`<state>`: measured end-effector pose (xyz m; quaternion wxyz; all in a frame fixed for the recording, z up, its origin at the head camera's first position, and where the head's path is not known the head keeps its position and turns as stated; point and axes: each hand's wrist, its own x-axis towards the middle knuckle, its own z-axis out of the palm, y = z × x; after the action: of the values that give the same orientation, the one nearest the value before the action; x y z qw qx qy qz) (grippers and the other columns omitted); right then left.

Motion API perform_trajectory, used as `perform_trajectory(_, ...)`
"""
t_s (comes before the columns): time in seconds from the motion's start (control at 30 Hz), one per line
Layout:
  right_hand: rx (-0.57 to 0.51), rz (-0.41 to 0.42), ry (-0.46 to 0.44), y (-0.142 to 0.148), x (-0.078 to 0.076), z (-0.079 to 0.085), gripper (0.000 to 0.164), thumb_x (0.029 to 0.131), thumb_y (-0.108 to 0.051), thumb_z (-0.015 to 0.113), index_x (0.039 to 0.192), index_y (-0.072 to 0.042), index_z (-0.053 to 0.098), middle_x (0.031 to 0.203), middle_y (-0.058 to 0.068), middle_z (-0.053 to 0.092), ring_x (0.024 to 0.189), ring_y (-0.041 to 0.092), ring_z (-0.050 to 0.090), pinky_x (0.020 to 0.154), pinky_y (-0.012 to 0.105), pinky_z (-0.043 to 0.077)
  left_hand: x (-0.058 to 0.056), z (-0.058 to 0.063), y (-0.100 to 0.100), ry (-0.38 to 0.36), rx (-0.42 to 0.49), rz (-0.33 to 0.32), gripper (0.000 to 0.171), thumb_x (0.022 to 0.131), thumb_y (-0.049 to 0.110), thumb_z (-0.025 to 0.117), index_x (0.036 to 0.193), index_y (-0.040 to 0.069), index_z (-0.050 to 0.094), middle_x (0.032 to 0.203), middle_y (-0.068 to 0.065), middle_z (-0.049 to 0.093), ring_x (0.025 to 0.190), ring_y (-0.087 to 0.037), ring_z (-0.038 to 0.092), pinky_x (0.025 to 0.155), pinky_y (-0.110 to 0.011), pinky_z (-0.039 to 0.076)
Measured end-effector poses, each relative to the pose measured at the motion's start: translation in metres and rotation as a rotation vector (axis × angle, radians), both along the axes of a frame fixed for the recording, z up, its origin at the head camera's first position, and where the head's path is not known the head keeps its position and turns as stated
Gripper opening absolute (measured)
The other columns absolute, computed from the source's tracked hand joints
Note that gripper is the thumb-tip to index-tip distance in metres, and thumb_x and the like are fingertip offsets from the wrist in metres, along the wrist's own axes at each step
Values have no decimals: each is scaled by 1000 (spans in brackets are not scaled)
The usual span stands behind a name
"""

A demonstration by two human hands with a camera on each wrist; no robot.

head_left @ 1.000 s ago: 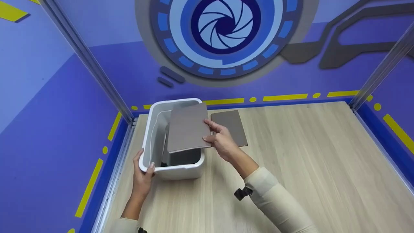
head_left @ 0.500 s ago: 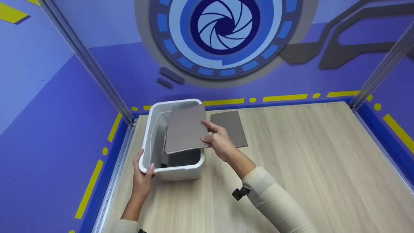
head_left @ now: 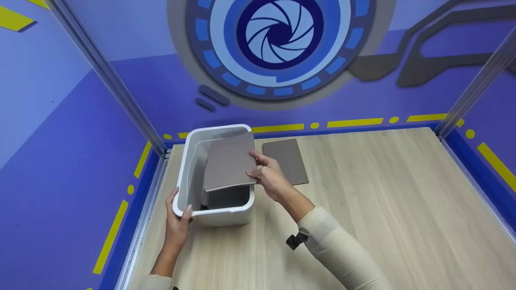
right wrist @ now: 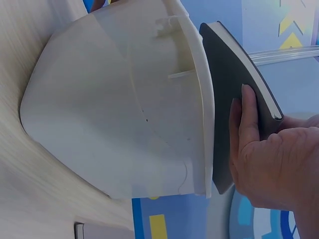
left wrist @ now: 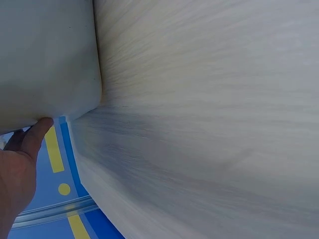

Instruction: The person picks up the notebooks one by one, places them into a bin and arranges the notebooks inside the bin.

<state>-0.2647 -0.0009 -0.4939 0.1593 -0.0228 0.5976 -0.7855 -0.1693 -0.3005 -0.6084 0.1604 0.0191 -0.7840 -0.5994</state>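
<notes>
A brown-grey notebook (head_left: pixel 229 161) slants over the mouth of a white plastic bin (head_left: pixel 225 218). Thumb and fingers of my right hand (head_left: pixel 272 179) pinch its right edge. From the right wrist view, the notebook's pale page edges (right wrist: pixel 249 67) show, with its dark cover close by the bin's rim (right wrist: pixel 202 84). My left hand (head_left: pixel 176 225) grips the bin at its near left corner, thumb over the rim. In the left wrist view, part of that hand (left wrist: pixel 20 169) reaches under the bin's outer wall (left wrist: pixel 47 64). A dark flat shape (head_left: pixel 227 197) lies inside the bin, partly hidden by the notebook.
Another brown-grey notebook (head_left: pixel 289 159) lies on the wooden tabletop (head_left: pixel 383 193), just right of the bin. A blue printed wall (head_left: pixel 354 100) stands behind the table. Metal posts (head_left: pixel 109 80) rise at the back corners, with side walls beyond them.
The right hand has eased slightly left with its notebook, bringing it further over the bin. My left hand keeps its hold on the corner, and the bin stays put.
</notes>
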Motion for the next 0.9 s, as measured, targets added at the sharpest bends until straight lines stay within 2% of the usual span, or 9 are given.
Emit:
perform_trajectory(0.13, 0, -17, -6, -3, -2, 0, 76, 92, 9, 57, 164, -4, 39, 149, 26, 50, 126, 30, 58, 100, 40, 58, 0, 0, 0, 7, 4, -1, 75, 99, 12, 58, 167, 16, 25, 162, -19, 42, 124, -12, 53, 90, -19, 52)
perform_trajectory(0.27, 1, -23, -2, -8, -4, 1, 76, 91, 9, 57, 164, -2, 38, 151, 27, 50, 127, 30, 59, 105, 44, 57, 1, 2, 1, 14, -7, 11, 74, 99, 11, 58, 166, 15, 26, 163, -20, 42, 123, -10, 54, 89, -18, 51)
perform_trajectory(0.43, 20, -38, 17, -19, -8, -1, 75, 90, 11, 59, 162, 0, 41, 151, 28, 51, 129, 32, 58, 113, 49, 53, 1, 3, 2, 17, -4, 8, 74, 100, 10, 57, 166, 14, 25, 162, -22, 41, 120, -14, 55, 85, -20, 54)
perform_trajectory(0.57, 71, -34, 53, -32, -11, -4, 73, 89, 10, 61, 160, 2, 44, 159, 28, 49, 136, 31, 54, 119, 49, 46, 0, 2, 0, 6, 10, 3, 74, 100, 11, 57, 166, 16, 25, 161, -21, 42, 119, -18, 55, 82, -21, 55)
perform_trajectory(0.63, 116, 5, 66, -38, -12, -5, 74, 91, 8, 62, 161, 3, 41, 162, 28, 47, 138, 31, 53, 120, 49, 46, 0, 1, 0, 10, 17, 3, 74, 100, 10, 57, 166, 16, 25, 158, -21, 43, 117, -16, 56, 81, -21, 55)
perform_trajectory(0.7, 149, 102, 61, -42, -12, -3, 76, 93, 6, 61, 164, 4, 34, 163, 29, 45, 141, 35, 52, 121, 51, 45, 1, 1, 0, 20, 21, 2, 74, 100, 9, 57, 166, 14, 25, 155, -22, 44, 113, -14, 56, 78, -21, 54)
perform_trajectory(0.83, 199, 305, 6, -38, -4, 9, 79, 101, -2, 56, 170, -1, 18, 175, 26, 24, 154, 41, 42, 126, 55, 37, 1, 2, 0, 25, 5, -7, 74, 100, 9, 57, 166, 14, 24, 157, -20, 43, 112, -10, 56, 80, -20, 54)
perform_trajectory(0.9, 183, 357, 2, -34, 1, 15, 73, 104, -5, 53, 170, -2, 20, 177, 24, 20, 157, 44, 39, 127, 56, 35, 1, 3, -2, 17, -3, -6, 74, 100, 11, 57, 167, 15, 24, 155, -20, 44, 110, -10, 56, 80, -21, 54)
